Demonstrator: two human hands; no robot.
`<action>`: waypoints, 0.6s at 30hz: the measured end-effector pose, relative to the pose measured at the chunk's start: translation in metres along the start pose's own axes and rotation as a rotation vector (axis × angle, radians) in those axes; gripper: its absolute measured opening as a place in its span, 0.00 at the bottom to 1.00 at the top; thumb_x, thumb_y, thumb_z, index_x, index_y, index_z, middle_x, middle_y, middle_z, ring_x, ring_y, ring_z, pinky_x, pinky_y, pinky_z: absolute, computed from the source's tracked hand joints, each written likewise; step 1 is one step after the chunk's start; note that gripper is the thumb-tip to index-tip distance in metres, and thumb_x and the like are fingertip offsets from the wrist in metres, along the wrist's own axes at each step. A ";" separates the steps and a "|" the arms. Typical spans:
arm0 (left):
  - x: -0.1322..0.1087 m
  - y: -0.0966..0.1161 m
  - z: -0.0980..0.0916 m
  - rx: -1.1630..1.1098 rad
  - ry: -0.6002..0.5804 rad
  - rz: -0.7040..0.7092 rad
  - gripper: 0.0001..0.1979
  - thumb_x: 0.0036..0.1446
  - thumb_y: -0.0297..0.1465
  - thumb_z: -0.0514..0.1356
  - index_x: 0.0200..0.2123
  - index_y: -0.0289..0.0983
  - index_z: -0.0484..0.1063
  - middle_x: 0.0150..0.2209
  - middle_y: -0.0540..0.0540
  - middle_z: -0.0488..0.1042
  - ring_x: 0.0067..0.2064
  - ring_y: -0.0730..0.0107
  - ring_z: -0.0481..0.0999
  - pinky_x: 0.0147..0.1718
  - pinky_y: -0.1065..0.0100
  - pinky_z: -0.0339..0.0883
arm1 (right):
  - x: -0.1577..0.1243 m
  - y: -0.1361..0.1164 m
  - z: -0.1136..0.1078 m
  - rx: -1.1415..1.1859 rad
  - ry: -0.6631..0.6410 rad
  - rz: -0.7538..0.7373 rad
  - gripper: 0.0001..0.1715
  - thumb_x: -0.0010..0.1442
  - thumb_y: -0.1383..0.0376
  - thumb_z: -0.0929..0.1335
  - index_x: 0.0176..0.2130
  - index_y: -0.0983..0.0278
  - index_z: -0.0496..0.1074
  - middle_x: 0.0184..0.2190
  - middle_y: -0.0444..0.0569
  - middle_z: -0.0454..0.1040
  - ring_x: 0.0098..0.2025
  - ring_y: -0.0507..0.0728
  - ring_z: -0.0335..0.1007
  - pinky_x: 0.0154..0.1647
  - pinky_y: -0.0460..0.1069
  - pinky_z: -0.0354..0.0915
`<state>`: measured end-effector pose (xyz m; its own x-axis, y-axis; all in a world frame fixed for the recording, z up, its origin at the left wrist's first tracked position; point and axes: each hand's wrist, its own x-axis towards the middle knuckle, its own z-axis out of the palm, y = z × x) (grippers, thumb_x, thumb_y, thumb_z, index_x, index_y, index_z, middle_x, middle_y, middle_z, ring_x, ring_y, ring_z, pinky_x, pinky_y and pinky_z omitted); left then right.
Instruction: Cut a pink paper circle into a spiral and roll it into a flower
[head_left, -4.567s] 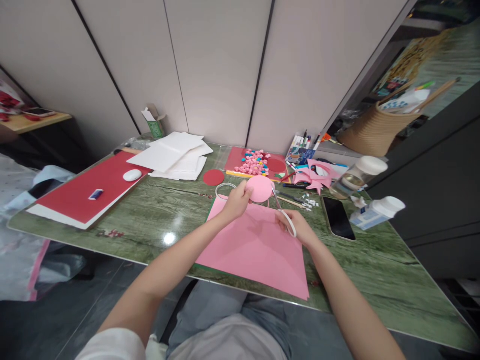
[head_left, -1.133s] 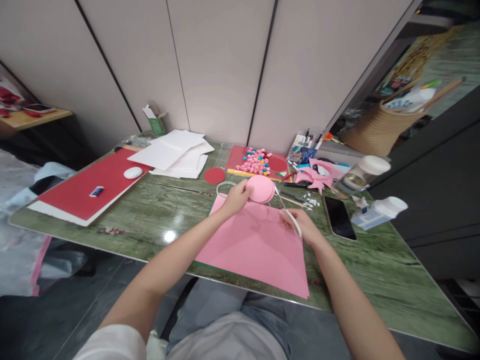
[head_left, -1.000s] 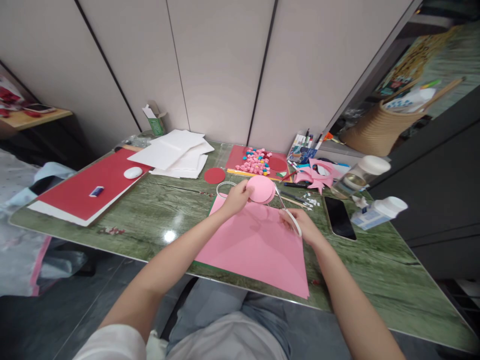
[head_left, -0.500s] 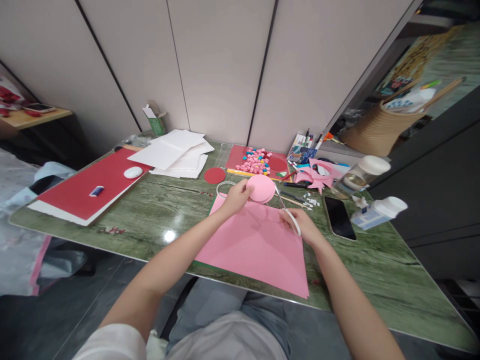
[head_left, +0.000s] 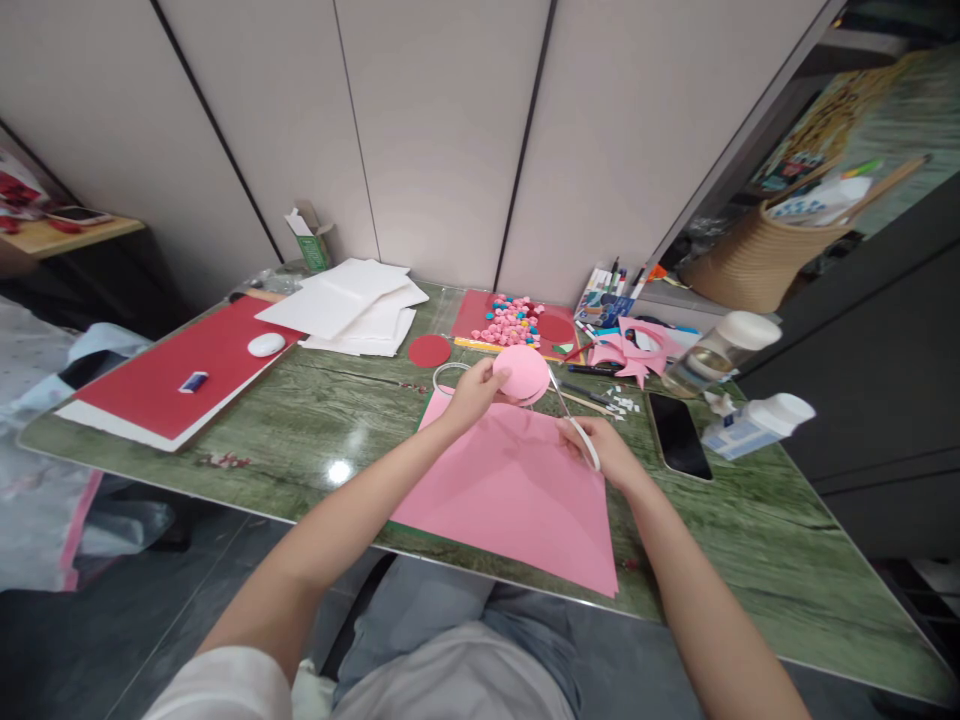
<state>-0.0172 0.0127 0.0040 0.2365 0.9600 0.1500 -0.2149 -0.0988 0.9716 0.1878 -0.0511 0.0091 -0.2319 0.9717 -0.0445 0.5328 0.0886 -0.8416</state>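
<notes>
Since a moment ago we have turned the pink paper circle [head_left: 523,373] slightly — our left hand [head_left: 471,397] pinches its near-left edge above the pink sheet [head_left: 510,488]. Our right hand [head_left: 600,455] grips white-handled scissors [head_left: 574,425] at its right edge — the trimming looks nearly finished.

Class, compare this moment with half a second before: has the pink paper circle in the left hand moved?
Barely. The pink paper circle in the left hand has edged slightly up toward the pile of pink beads, while the big pink sheet stays put.
</notes>
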 end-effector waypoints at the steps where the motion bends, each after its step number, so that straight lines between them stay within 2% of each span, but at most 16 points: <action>1: 0.000 0.000 0.001 -0.047 -0.018 -0.017 0.14 0.48 0.37 0.56 0.34 0.33 0.62 0.35 0.45 0.67 0.29 0.75 0.70 0.25 0.70 0.68 | 0.000 0.000 0.000 0.001 0.002 -0.002 0.24 0.53 0.50 0.60 0.19 0.66 0.63 0.12 0.41 0.58 0.17 0.48 0.52 0.19 0.44 0.49; 4: 0.000 0.000 0.002 -0.101 -0.039 -0.047 0.16 0.44 0.34 0.60 0.36 0.32 0.62 0.35 0.43 0.68 0.32 0.72 0.70 0.29 0.66 0.69 | 0.000 0.001 0.000 0.003 0.012 -0.006 0.25 0.53 0.50 0.60 0.19 0.66 0.63 0.12 0.41 0.58 0.17 0.48 0.52 0.19 0.44 0.49; 8: 0.001 -0.002 0.001 -0.079 0.001 -0.046 0.18 0.41 0.32 0.62 0.36 0.31 0.63 0.36 0.43 0.69 0.35 0.71 0.70 0.31 0.66 0.69 | 0.001 0.003 0.001 0.017 0.019 0.003 0.26 0.52 0.48 0.59 0.20 0.67 0.64 0.12 0.41 0.58 0.17 0.48 0.52 0.18 0.44 0.49; 15: 0.001 -0.003 0.000 -0.057 0.013 -0.048 0.19 0.41 0.32 0.62 0.37 0.31 0.63 0.37 0.43 0.69 0.35 0.71 0.70 0.31 0.66 0.69 | 0.001 0.002 0.001 0.046 0.033 0.026 0.27 0.50 0.47 0.61 0.20 0.67 0.65 0.12 0.41 0.59 0.16 0.48 0.52 0.18 0.44 0.48; 18: 0.001 -0.003 0.000 -0.058 0.012 -0.051 0.19 0.41 0.32 0.62 0.37 0.31 0.63 0.38 0.42 0.69 0.35 0.71 0.70 0.31 0.66 0.69 | 0.001 0.001 0.004 0.130 0.066 0.040 0.26 0.51 0.48 0.61 0.19 0.66 0.64 0.11 0.40 0.58 0.15 0.47 0.51 0.18 0.44 0.48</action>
<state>-0.0158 0.0140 0.0012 0.2378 0.9664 0.0977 -0.2578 -0.0342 0.9656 0.1851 -0.0511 0.0061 -0.1567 0.9865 -0.0477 0.4296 0.0247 -0.9027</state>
